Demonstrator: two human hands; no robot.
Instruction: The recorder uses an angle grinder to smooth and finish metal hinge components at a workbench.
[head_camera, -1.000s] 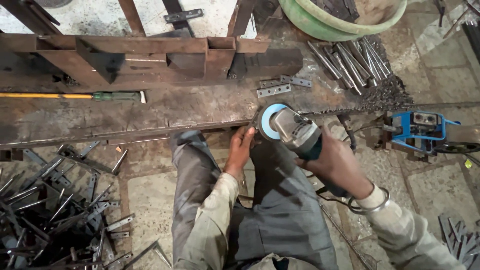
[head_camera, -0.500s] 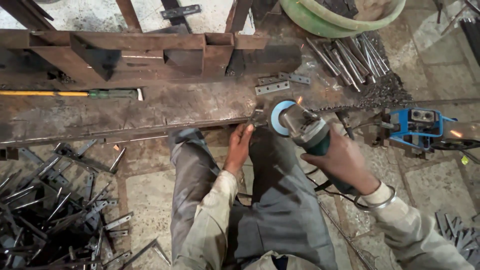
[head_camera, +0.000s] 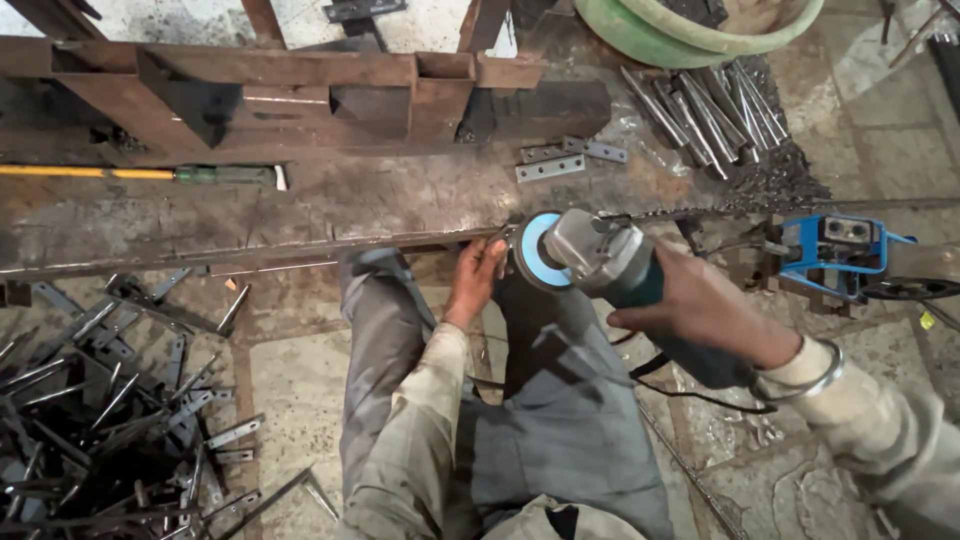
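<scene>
We have the angle grinder (head_camera: 590, 262) in our right hand (head_camera: 700, 312), fingers wrapped tight round its teal body, with the blue-faced disc standing on edge at the near rim of the long rusty steel bar (head_camera: 250, 215). A second ago the grinder sat lower and further left, over our knee; half a second ago it had come up to the bar and a few sparks showed at the disc. Now it has edged a little further right along the bar and we see no sparks, so we judge the disc is just at or barely off the metal. Our left hand (head_camera: 475, 285) is closed at the bar's edge just beside the disc, pinching what looks like a small metal piece, though we cannot tell for sure; it has held that spot all along.

Beyond the bar lie two small flat plates (head_camera: 570, 160), a yellow-handled tool (head_camera: 140, 174) and a rusty welded frame (head_camera: 300, 90). A blue machine (head_camera: 835, 250) stands to the right, a heap of cut strips (head_camera: 90, 420) on the floor to the left, and a green basin (head_camera: 700, 25) up top.
</scene>
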